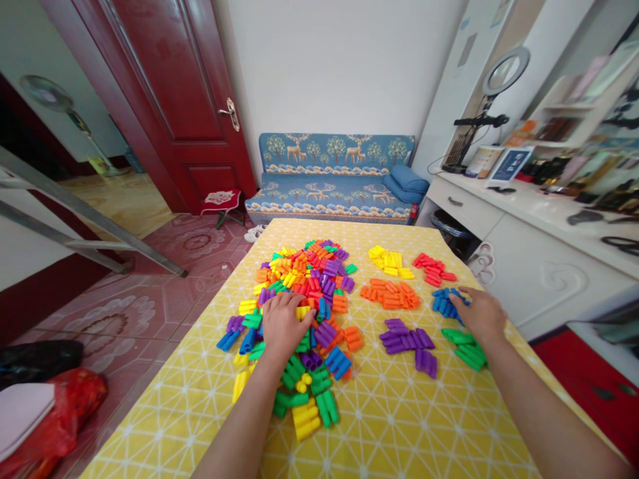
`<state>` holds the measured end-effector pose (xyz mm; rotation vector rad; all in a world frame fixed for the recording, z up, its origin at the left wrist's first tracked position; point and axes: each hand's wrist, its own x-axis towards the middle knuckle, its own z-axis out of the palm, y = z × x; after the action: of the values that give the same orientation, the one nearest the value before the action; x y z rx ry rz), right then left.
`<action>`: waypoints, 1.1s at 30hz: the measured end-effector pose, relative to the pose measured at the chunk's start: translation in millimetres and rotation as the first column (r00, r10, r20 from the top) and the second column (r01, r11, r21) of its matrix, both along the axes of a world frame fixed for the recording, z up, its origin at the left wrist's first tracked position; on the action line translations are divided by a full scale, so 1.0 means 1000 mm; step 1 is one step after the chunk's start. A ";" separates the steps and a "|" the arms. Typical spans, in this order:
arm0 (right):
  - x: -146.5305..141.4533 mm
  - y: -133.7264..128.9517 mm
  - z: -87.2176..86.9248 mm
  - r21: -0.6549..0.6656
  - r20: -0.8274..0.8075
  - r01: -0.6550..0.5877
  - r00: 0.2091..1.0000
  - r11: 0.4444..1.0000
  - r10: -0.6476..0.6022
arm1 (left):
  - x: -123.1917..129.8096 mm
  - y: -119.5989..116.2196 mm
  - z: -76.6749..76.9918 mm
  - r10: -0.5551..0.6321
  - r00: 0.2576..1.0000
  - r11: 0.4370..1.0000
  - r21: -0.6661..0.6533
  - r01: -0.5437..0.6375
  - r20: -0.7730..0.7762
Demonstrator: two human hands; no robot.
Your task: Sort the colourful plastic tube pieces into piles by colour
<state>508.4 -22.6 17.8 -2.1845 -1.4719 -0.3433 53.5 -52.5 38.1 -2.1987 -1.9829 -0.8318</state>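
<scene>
My left hand rests on a large mixed pile of plastic building blocks, shaped like joined tubes. Its thumb stands apart from the fingers, and a yellow block shows in the gap; the fingertips are partly hidden. On the right, my right hand is at a small group of blue blocks, with thumb and forefinger around a blue block at its edge. Just below that hand lie green blocks. Purple blocks and orange blocks form groups between the hands.
Yellow blocks and red blocks lie grouped farther back on the yellow tablecloth. Behind the table stands a blue sofa. A white dresser is on the right, a metal ladder on the left.
</scene>
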 end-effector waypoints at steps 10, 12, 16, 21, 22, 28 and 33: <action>-0.195 -0.068 0.011 0.228 -0.250 -0.742 0.582 0.631 0.774 | 0.000 0.000 0.001 -0.006 1.000 1.000 0.000 0.006 0.012; -0.227 -0.089 0.006 0.189 -0.270 -0.825 0.478 0.533 0.836 | 0.000 0.000 0.001 -0.005 1.000 1.000 0.003 0.005 0.007; -0.254 -0.112 -0.003 0.097 -0.295 -0.885 0.411 0.455 0.863 | 0.000 0.000 0.000 -0.006 1.000 1.000 0.009 0.006 0.008; -0.254 -0.111 -0.012 0.193 -0.284 -0.889 0.354 0.414 0.891 | 0.001 0.000 0.000 -0.008 1.000 1.000 0.013 0.008 0.017; -0.254 -0.111 -0.013 0.229 -0.292 -0.880 0.346 0.416 0.892 | 0.001 -0.001 0.001 -0.009 1.000 1.000 0.013 0.009 0.017; -0.249 -0.117 -0.019 0.260 -0.634 -0.711 0.384 0.653 0.671 | 0.001 0.000 0.000 -0.003 1.000 1.000 0.018 0.003 0.007; -0.248 -0.117 -0.017 0.224 -0.622 -0.779 0.349 0.586 0.701 | 0.000 0.000 -0.001 -0.007 1.000 1.000 0.029 0.007 0.002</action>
<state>260.4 -139.3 1.0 -1.1867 -1.8350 0.7956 53.8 -52.5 36.8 -2.1908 -1.9528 -0.8578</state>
